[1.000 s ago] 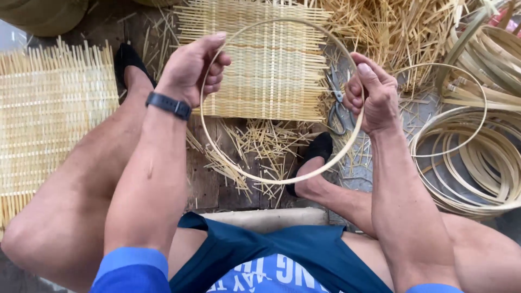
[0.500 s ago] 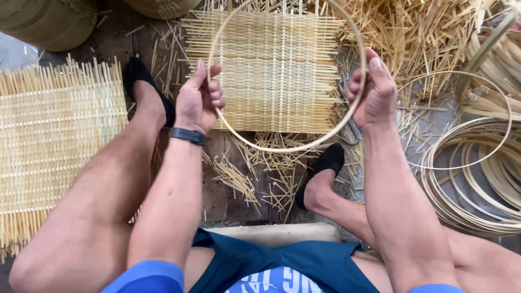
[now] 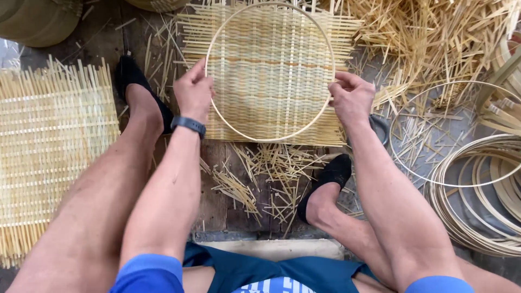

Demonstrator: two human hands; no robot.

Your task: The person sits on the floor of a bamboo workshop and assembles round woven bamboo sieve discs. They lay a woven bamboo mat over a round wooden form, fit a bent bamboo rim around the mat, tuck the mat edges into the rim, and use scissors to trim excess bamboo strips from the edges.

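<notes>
Seated person's left hand point(image 3: 194, 91) and right hand point(image 3: 350, 97) pinch opposite sides of a thin bamboo hoop point(image 3: 260, 138) over a woven bamboo mat point(image 3: 271, 65); the hoop looks light, springy, best gripped at its rim

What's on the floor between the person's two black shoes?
In the head view, between the left shoe and the right shoe lie scattered bamboo splinters on dark wooden planks, plus the near edge of the woven mat.
</notes>
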